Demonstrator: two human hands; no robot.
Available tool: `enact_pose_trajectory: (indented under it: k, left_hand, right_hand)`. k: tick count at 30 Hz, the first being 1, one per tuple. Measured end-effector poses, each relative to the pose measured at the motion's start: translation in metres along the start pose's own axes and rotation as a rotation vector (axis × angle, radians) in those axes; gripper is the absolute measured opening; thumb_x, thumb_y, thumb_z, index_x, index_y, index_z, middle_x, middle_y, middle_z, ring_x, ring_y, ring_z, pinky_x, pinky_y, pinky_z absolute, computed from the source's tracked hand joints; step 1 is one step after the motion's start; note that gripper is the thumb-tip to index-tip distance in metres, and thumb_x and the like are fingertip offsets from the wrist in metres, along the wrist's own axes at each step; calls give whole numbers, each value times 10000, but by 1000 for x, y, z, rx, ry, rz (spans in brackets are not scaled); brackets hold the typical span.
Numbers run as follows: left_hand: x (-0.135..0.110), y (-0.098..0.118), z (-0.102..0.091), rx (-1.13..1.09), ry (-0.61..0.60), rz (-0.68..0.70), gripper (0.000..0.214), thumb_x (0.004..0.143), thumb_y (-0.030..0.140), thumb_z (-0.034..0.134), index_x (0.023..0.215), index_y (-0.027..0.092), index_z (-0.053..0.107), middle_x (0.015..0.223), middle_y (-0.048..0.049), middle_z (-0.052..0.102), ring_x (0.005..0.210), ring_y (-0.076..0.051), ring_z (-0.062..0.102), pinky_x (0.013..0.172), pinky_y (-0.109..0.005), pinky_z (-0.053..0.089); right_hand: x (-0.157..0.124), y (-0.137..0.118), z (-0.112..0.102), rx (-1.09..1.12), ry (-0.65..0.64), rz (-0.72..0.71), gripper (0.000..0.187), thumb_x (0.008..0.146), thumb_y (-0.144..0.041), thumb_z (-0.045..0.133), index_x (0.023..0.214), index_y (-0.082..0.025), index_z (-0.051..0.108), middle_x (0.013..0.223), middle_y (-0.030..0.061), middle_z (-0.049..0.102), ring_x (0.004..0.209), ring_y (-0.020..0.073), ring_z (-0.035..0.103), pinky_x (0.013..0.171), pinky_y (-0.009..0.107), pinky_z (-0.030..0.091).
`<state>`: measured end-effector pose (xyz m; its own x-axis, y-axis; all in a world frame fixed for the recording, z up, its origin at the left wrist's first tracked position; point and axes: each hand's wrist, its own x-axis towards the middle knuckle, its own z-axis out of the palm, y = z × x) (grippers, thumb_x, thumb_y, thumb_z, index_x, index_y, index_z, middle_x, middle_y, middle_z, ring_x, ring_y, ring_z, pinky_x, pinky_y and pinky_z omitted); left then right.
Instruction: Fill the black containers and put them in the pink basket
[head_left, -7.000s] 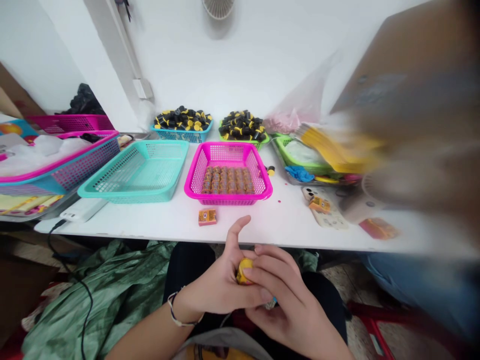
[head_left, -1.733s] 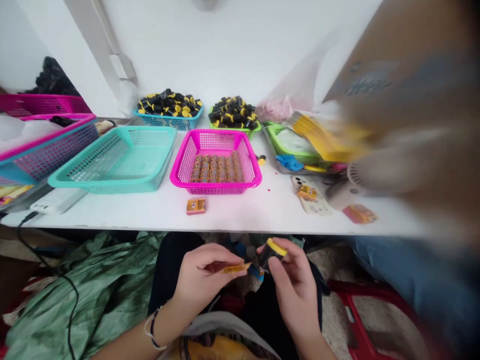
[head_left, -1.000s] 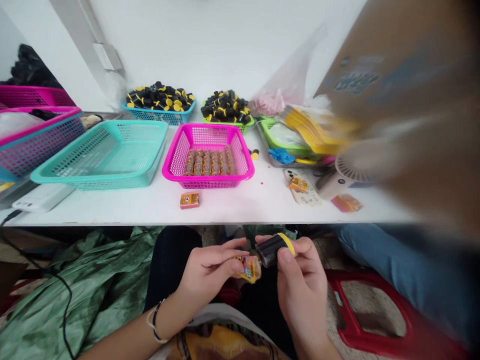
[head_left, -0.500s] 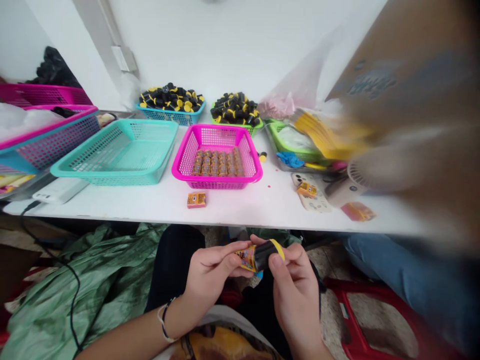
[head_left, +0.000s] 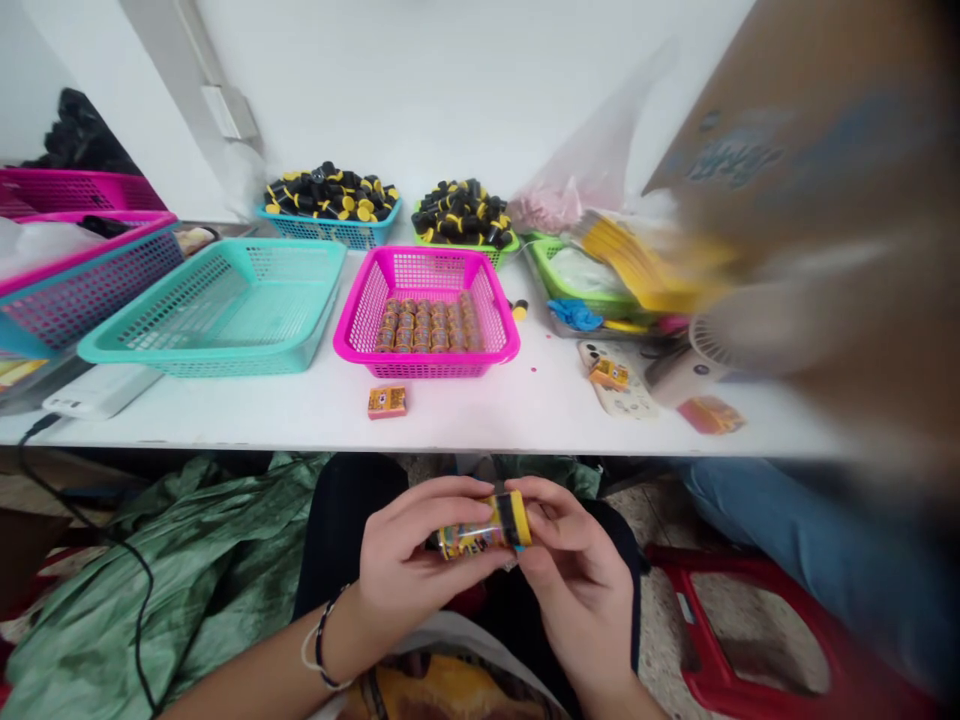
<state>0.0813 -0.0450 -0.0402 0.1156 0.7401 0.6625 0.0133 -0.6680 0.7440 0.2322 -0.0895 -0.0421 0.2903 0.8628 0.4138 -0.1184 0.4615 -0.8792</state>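
A long white counter (head_left: 247, 415) runs across the view, with a blurred brown carton (head_left: 810, 150) filling the upper right foreground; below the counter's edge lies crumpled green fabric (head_left: 180, 560), and at lower right stand a red plastic stool (head_left: 739, 620) and a denim-clad leg (head_left: 795, 540) of someone seated there; on the counter, a wide teal basket (head_left: 210, 345) sits beside a magenta basket (head_left: 427, 255) that holds neat rows of labelled cylinders (head_left: 427, 326); behind them, a blue basket (head_left: 330, 235) and a green basket (head_left: 480, 248) carry heaps of black pieces with yellow ends (head_left: 330, 195); a white power bank (head_left: 101, 392) lies near the counter's front edge.

In the lap, just below the counter, the left hand (head_left: 420, 560) and right hand (head_left: 577, 580) meet around a black cylinder (head_left: 510, 520) with a yellow rim; a printed orange-and-yellow label (head_left: 469, 538) wraps its body; both grips are closed on it, the fingers (head_left: 551, 510) of each hand curled over from either side, holding it level; a dark bracelet (head_left: 322, 645) circles the left wrist; a small printed box (head_left: 386, 402) sits on the counter beyond the hands.
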Motion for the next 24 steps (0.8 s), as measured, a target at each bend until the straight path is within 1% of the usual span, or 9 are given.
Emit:
enact_pose_trajectory:
  k: [3,5,8,10,13,15,17,20,24]
  left_hand:
    - [0,-2,-1,-27,-51,-19,352,666,143,935,963,206,758,991,-85,821,860,-189,800,813,-233,652]
    - [-2,-4,-1,-91,-89,-42,371,686,104,901,1003,208,740,1036,-97,812,897,-201,795,800,-236,650]
    - [-5,-6,0,-182,-88,-77,411,732,13,799,1072,221,703,1104,-105,794,966,-205,785,809,-240,644]
    - [-6,-7,0,-179,-59,-50,420,740,-1,788,1078,228,686,1099,-104,792,994,-207,776,845,-264,643]
    - [-4,-7,-2,-87,-47,73,398,755,59,840,1076,223,672,1057,-107,800,984,-210,771,886,-310,645]
    - [0,-7,-7,-17,-80,193,371,792,84,833,1096,208,659,1026,-109,809,975,-209,768,879,-326,654]
    - [4,-8,-13,45,-135,312,330,833,78,798,1111,180,654,1011,-117,814,995,-211,757,868,-330,663]
    - [6,-10,-23,142,-251,418,237,882,43,728,1095,131,673,1008,-135,814,1090,-221,718,904,-333,656]
    - [6,-13,-30,251,-363,524,158,933,36,646,1065,105,696,962,-133,812,1126,-235,700,989,-393,627]
  right_hand:
    - [0,-3,-3,-109,-49,-88,260,819,-93,804,968,-303,762,1118,47,757,970,189,767,791,301,650]
    - [0,-4,-6,-193,-48,-138,328,788,-49,810,985,-307,762,1109,45,760,983,188,765,796,287,649]
    - [2,-4,-9,-271,-49,-173,306,775,-49,821,955,-290,763,1093,55,772,990,199,768,810,294,650]
    - [2,-3,-9,-274,-47,-154,269,776,-61,825,921,-279,762,1083,62,773,962,204,775,783,295,655]
    - [3,-3,-8,-226,-40,-95,243,782,-69,818,893,-276,756,1074,63,770,939,202,779,751,287,658]
    - [5,-5,-7,-171,-49,-34,234,789,-65,802,882,-274,754,1059,58,773,977,198,772,782,283,655]
    - [7,-8,-7,-104,-72,48,241,791,-60,790,896,-274,757,1043,47,777,996,180,766,826,263,643]
    - [10,-12,-8,-35,-100,152,316,774,-47,780,977,-289,759,1043,23,787,898,132,773,823,210,628]
    - [13,-15,-9,-67,-88,194,376,748,-26,762,1000,-304,750,1016,1,803,824,107,771,799,175,623]
